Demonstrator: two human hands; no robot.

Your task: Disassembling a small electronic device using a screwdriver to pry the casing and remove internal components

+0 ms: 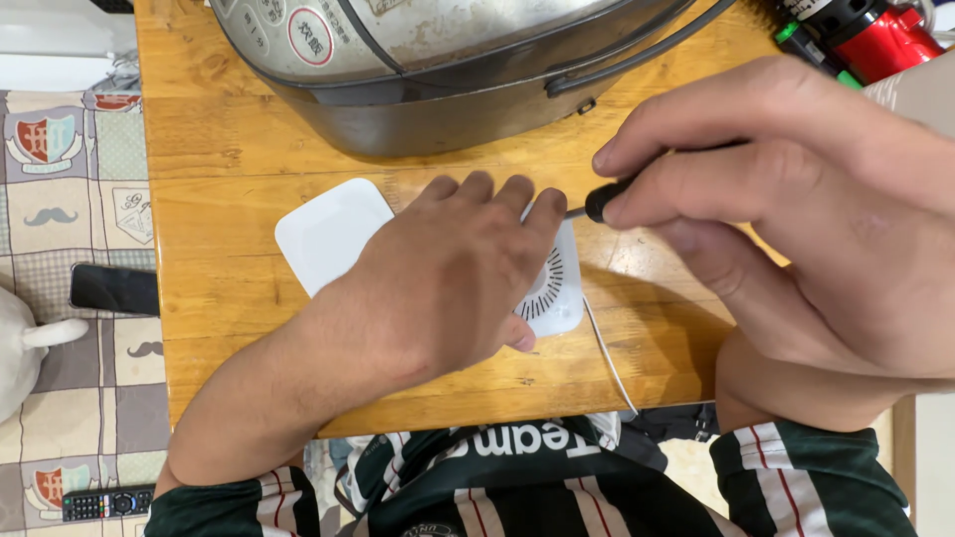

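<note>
Screw-driving step, by the look of it: at frame centre left hand [453, 268] presses flat, fingers spread, on white vented device [552, 288] on wooden table [229, 159]; right hand [786, 199] grips black-handled screwdriver [607, 202], tip at the device's upper edge; next move likely needs steady downward pressure.

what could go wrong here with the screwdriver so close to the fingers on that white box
The screwdriver tip sits right beside the left hand fingertips; a slip could likely jab them. The left hand covers most of the white device, so the tip's seating is hidden and it may cam out. The device lies flat on the smooth wooden table, so it might slide under push from the right hand.
</note>
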